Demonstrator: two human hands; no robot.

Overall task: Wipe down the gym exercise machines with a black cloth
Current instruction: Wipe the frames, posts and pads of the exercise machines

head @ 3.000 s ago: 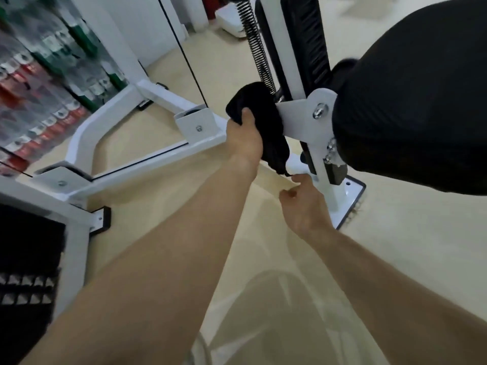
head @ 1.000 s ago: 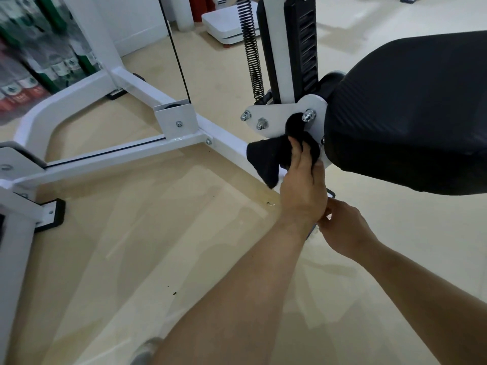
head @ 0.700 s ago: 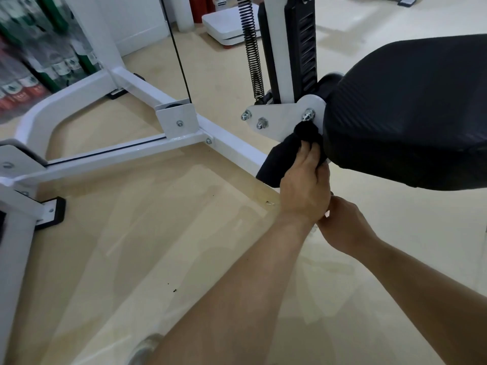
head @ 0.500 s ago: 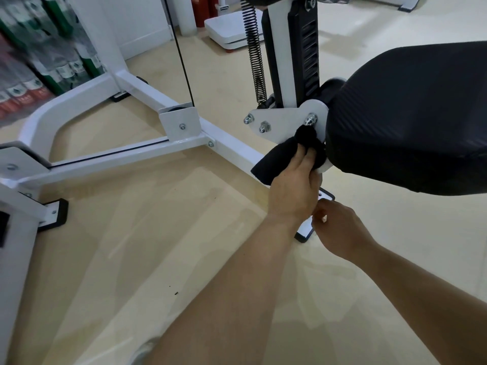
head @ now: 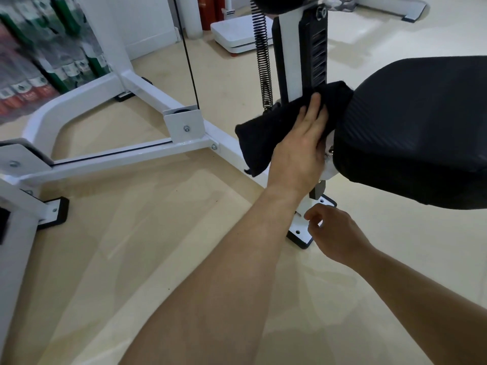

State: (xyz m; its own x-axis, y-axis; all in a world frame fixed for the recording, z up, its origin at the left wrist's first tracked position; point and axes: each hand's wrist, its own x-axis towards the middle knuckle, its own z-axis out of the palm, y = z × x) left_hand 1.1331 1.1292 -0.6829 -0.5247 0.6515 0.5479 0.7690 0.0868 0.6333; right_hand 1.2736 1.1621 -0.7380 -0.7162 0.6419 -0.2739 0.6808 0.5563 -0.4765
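Pretty clearly a gym, some sort of fitness room; there's a white painted steel-tube machine frame (head: 126, 154) bolted together, a thin black cable (head: 188, 56) dropping to a small black pulley (head: 181, 111), a long black coiled metal spring (head: 262, 54), and a big black textured padded seat (head: 421, 122); smooth beige floor (head: 131, 246) all round.

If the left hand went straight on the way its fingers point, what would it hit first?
Probably the black slotted strip on the upright post, just beyond the left hand pressing the cloth. Depth is hard to judge here.
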